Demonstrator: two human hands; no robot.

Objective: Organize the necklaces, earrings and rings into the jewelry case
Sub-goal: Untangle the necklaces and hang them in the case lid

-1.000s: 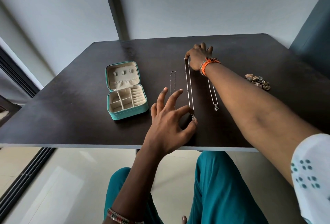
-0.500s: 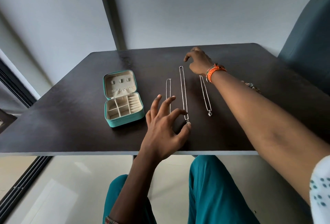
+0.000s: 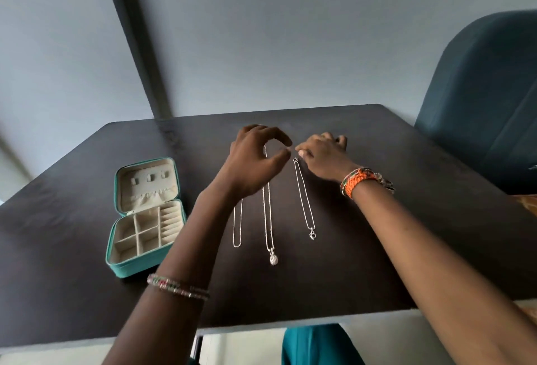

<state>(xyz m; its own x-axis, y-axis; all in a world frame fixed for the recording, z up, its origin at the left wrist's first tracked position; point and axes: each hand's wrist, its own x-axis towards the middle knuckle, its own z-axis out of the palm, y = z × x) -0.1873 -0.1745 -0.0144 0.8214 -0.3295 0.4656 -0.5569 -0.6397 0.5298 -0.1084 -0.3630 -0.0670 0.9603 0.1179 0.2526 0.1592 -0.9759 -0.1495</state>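
Three silver necklaces lie lengthwise on the dark table (image 3: 406,248): a plain chain (image 3: 236,228), a middle chain with a ball pendant (image 3: 272,259), and a right chain with a heart pendant (image 3: 312,234). My left hand (image 3: 255,158) hovers over the far ends of the plain and middle chains, thumb and forefinger curved apart, holding nothing I can see. My right hand (image 3: 322,152) rests its fingertips on the table, thumb beside the right chain's clasp. The teal jewelry case (image 3: 136,268) stands open at the left, its compartments bare.
A small pile of earrings and rings (image 3: 386,183) is partly hidden behind my right wrist. A dark blue chair (image 3: 479,103) stands at the table's far right corner. The table's near edge runs just above my knees.
My left hand went from the ball pendant near the front edge to the far ends of the chains. My right hand shifted from the middle chain's top to the right chain's clasp.
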